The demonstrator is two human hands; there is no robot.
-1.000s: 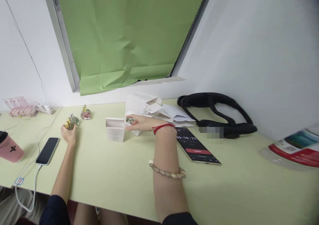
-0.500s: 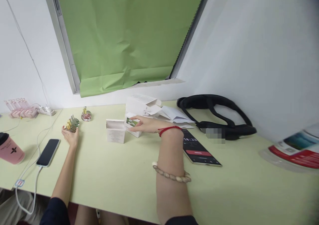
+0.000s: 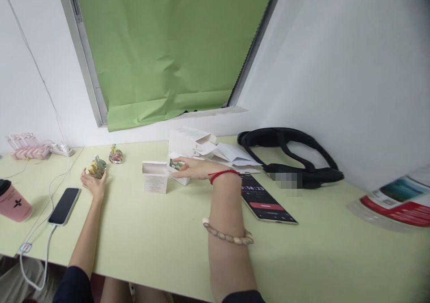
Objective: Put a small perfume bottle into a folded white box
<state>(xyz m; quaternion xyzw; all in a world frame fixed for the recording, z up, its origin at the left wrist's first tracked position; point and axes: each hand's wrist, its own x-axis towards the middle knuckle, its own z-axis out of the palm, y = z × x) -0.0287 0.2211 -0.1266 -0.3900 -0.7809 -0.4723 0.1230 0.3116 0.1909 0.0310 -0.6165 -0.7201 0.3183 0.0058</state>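
On the left of the table stand several small glass perfume bottles (image 3: 97, 165) with gold and silver tops, pressed close together. My left hand (image 3: 92, 184) curls around their near side, thumb on the right and fingers on the left. Another perfume bottle (image 3: 116, 155), pinkish, stands alone just behind. Near the middle, my right hand (image 3: 193, 168) grips a small white box (image 3: 177, 164) with a green-and-white picture, partly hidden by the fingers. Beside it, an open white box (image 3: 155, 182) stands upright with its top edge showing a hollow inside.
White cartons (image 3: 190, 142) and folded paper (image 3: 237, 153) lie behind my right hand. Rightward are a lit phone (image 3: 268, 200), a black headset strap (image 3: 292, 155) and a clear plastic container (image 3: 396, 200). Leftward sit a charging phone (image 3: 65, 206), a pink cup (image 3: 15, 202) and a power strip (image 3: 62, 150).
The fingers of my left hand have loosened slightly around the bottles. My right hand stays at the small box, and the view has shifted a little.
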